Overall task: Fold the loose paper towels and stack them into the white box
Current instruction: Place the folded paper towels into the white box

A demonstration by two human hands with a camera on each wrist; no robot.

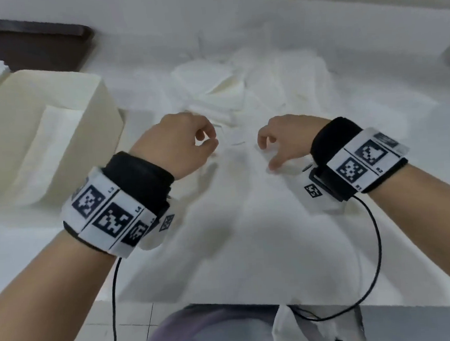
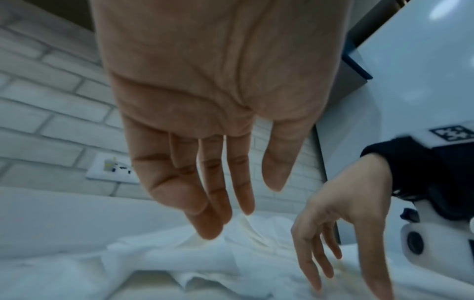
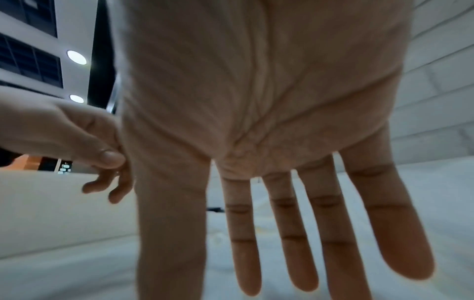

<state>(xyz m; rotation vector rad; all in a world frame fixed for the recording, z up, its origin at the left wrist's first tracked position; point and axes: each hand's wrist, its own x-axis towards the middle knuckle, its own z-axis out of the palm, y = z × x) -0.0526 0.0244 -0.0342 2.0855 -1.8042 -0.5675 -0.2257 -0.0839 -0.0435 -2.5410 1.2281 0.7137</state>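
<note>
Both grips are hanging loose and holding nothing: the left hand (image 1: 179, 144) and right hand (image 1: 283, 142) are floating just over a flat paper towel (image 1: 241, 195) on the desk (image 1: 24, 251). The towel's long side is running from 6 to 12 o'clock, with the messy pile (image 1: 239, 89) at 12 and the white box (image 1: 43, 135) at 9. The thin towel could be slipping or wrinkling, so the fold might be coming out crooked.

Indoor work counter (image 1: 369, 40) against a white brick wall (image 2: 38, 101) with a wall socket (image 2: 113, 168), ceiling downlights (image 3: 76, 57).

L hand (image 1: 179, 141) & R hand (image 1: 285, 139) hover palms down, fingers relaxed, empty.
</note>
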